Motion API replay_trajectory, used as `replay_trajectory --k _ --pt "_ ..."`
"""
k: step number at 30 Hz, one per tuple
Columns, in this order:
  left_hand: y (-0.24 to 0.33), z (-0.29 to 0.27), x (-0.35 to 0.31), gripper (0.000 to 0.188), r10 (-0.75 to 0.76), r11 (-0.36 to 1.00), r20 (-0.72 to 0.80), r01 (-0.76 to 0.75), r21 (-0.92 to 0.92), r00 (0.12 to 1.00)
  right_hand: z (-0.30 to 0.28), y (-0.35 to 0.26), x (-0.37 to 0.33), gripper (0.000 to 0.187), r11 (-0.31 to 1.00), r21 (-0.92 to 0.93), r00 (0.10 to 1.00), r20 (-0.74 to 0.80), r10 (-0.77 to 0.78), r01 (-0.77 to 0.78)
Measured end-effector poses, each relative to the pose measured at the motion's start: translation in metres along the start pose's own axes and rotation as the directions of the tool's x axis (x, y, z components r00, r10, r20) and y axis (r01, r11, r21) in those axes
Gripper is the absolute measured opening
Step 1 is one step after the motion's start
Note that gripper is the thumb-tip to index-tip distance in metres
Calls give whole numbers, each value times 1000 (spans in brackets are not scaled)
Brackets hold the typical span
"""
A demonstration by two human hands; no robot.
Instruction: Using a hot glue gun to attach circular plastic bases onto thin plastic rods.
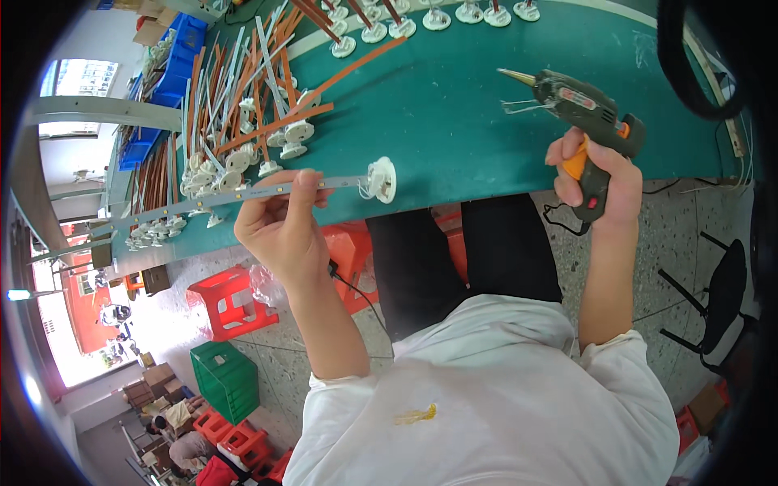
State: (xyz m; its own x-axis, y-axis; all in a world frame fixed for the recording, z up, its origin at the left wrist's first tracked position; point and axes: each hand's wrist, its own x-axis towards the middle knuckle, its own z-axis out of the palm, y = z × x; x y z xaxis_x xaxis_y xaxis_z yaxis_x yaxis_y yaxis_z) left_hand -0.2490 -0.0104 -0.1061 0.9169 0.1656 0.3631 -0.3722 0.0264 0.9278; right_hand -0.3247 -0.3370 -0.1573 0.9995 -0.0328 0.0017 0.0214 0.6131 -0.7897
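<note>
Between the thumb and fingers of my left hand (pixel 288 223) is a long, thin LED strip (pixel 219 198) dotted with small yellowish chips. A round white base (pixel 384 180) with fine wires sits at the strip's right end, close to the table's near edge. My right hand (pixel 604 174) is wrapped round the handle of a dark hot glue gun (pixel 579 101) with an orange trigger. Its nozzle points left over the table, and thin strands of glue trail below it. The nozzle and the white base are well apart.
On the green table (pixel 470 105), many similar strips with white bases (pixel 235 158) lie piled at the left. A row of white bases with upright strips (pixel 438 18) stands along the far side. Blue bins (pixel 186 49) are at far left. Red stools (pixel 231 304) and a green crate (pixel 225 381) stand below.
</note>
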Motion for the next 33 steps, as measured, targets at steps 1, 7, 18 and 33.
replay_trajectory --k 1,7,18,33 --pt "5 2 0 11 28 1000 21 -28 -7 999 -5 -6 -1 26 999 24 1000 5 -22 22" --pt "15 17 6 12 143 978 110 -157 139 984 -48 -49 -2 22 926 325 973 57 -224 194" --pt "-7 116 58 13 128 939 339 -224 262 932 -103 -84 28 20 874 -268 803 -352 -481 406" --pt "-45 352 70 14 202 808 616 -485 335 761 -123 -76 11 15 885 -16 751 -523 -403 465"
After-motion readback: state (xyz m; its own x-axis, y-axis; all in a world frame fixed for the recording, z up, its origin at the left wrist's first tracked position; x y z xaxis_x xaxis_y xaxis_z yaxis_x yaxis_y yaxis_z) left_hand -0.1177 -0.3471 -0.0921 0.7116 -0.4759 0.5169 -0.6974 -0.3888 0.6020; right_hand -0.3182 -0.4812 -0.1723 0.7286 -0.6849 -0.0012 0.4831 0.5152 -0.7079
